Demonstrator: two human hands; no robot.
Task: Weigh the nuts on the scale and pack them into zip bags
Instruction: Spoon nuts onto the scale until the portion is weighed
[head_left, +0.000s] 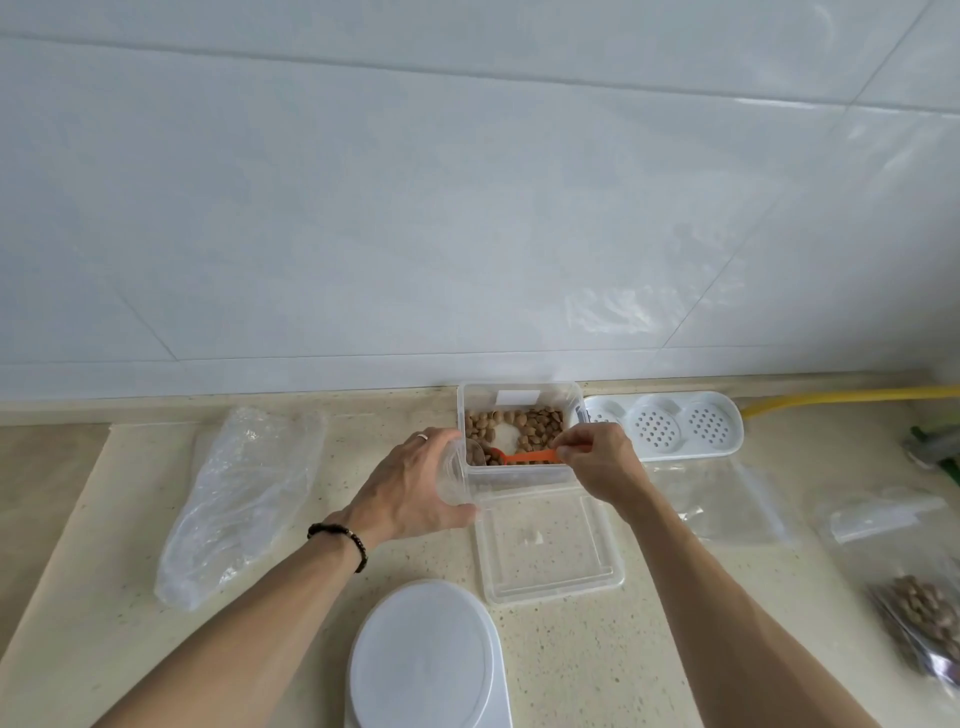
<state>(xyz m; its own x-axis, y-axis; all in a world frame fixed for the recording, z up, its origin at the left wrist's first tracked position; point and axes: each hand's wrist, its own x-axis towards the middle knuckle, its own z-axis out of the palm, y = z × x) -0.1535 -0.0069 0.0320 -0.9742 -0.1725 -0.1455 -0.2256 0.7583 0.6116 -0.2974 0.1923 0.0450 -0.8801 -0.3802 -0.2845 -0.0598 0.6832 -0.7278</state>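
Speckled beige stone countertop (571, 649) meeting a pale glossy tiled wall (415, 208); no legible writing anywhere, only a blank white label (517, 397) on the far wall of the container. At 9 o'clock, a crumpled clear plastic bag (239, 499) lies lengthwise. Left hand (410, 493), with a ring and a dark beaded bracelet (340, 538) at the wrist, curls its fingers around a clear plastic cup (457, 470) tipped on its side, mouth against the container's left edge. At 6 o'clock, the white scale (426, 660) with a smooth round platform, nothing on it. At centre, a clear rectangular plastic container (519, 470) holds brown nuts (537, 423), with a bare patch of its floor showing; its clear square lid (545, 545) lies just nearer, upturned. An orange plastic scoop (524, 458) lies inside along the near wall, bowl toward the cup, its handle pinched by the right hand (597, 462). At 2 o'clock, a white perforated three-cup holder (670, 428) and a yellow hose (841, 397). At 3 o'clock, empty clear zip bags (727, 504); at 4 o'clock, a filled zip bag of nuts (922, 618), partly cropped.
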